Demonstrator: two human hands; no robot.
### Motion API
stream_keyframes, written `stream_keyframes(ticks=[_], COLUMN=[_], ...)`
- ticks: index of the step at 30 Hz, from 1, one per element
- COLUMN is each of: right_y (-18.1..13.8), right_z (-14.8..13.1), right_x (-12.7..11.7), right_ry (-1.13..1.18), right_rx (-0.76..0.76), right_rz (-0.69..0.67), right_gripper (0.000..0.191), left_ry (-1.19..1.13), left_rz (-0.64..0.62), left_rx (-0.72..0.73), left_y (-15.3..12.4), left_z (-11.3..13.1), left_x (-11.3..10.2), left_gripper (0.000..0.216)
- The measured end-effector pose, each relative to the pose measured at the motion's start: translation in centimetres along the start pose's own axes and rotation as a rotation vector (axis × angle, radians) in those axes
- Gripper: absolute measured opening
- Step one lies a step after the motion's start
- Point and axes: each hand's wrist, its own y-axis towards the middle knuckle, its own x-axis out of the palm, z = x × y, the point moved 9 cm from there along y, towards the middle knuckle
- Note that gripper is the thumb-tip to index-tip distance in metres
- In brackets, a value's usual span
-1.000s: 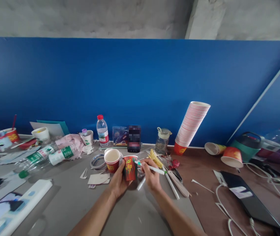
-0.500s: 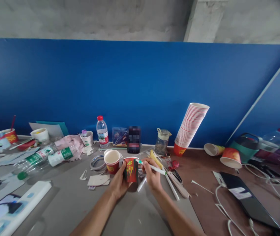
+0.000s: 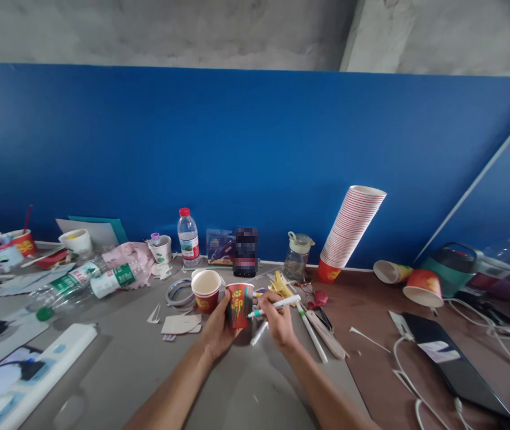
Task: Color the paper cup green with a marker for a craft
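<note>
My left hand (image 3: 217, 329) is wrapped round a red paper cup (image 3: 240, 304) partly coloured green, held upright just above the grey table (image 3: 138, 358). My right hand (image 3: 280, 322) pinches a white marker pen (image 3: 275, 306) with a green tip, its tip pointing left at the cup's side. A second red paper cup (image 3: 205, 290) stands open just left of the held one. Loose pens (image 3: 312, 332) and sticks lie right of my right hand.
A leaning stack of paper cups (image 3: 349, 232), a water bottle (image 3: 188, 237), a jar (image 3: 298, 255) and a small box stand along the blue wall. Lying bottles (image 3: 103, 280), a power strip (image 3: 44, 373) and paper scraps fill the left. A laptop (image 3: 456, 364), cables and tipped cups lie right.
The marker's tip has dropped from the cup's rim to lower on its side, and the pen now tilts up to the right. The cup stays held in place.
</note>
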Motion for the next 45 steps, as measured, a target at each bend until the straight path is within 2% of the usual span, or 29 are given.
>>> stream_keyframes(ticks=[4, 9, 14, 18, 22, 27, 30, 35, 39, 42, 45], right_y=[0.2, 0.4, 0.4, 0.3, 0.2, 0.0, -0.2, -0.3, -0.3, -0.2, -0.1], right_z=[0.0, 0.3, 0.2, -0.3, -0.4, -0.6, -0.8, -0.8, -1.4, -1.3, -1.0], right_x=[-1.1, 0.0, -1.2, 0.2, -0.4, 0.7, 0.1, 1.0, 0.2, 0.8, 0.5], right_ry=[-0.008, -0.035, -0.032, -0.067, -0.035, -0.082, -0.076, -0.132, -0.143, -0.155, -0.135], right_rx=[-0.025, -0.014, -0.023, -0.068, -0.062, -0.087, -0.112, -0.116, -0.154, -0.155, -0.142], right_rz=[0.088, -0.061, 0.094, -0.042, 0.031, -0.08, -0.007, -0.095, -0.008, -0.079, -0.042], right_gripper=[0.029, 0.035, 0.036, 0.038, 0.036, 0.037, 0.034, 0.037, 0.037, 0.037, 0.036], left_ry=[0.008, -0.011, 0.009, 0.003, 0.006, -0.002, -0.004, 0.022, 0.005, 0.013, 0.02], left_rz=[0.002, -0.015, -0.01, 0.005, 0.011, 0.012, 0.001, -0.014, -0.022, -0.016, -0.028], left_rx=[-0.008, -0.04, -0.025, -0.033, -0.022, -0.018, -0.018, -0.004, -0.009, -0.009, -0.002], left_y=[-0.1, 0.1, 0.1, -0.3, -0.4, -0.2, -0.2, -0.2, -0.2, -0.1, 0.0], left_z=[0.0, -0.1, 0.0, -0.1, 0.1, 0.1, 0.1, 0.2, 0.1, 0.1, 0.1], left_x=[0.0, 0.0, -0.2, 0.1, 0.5, 0.4, 0.5, 0.6, 0.5, 0.4, 0.4], left_gripper=[0.035, 0.039, 0.039, 0.037, 0.034, 0.034, 0.035, 0.034, 0.034, 0.035, 0.034])
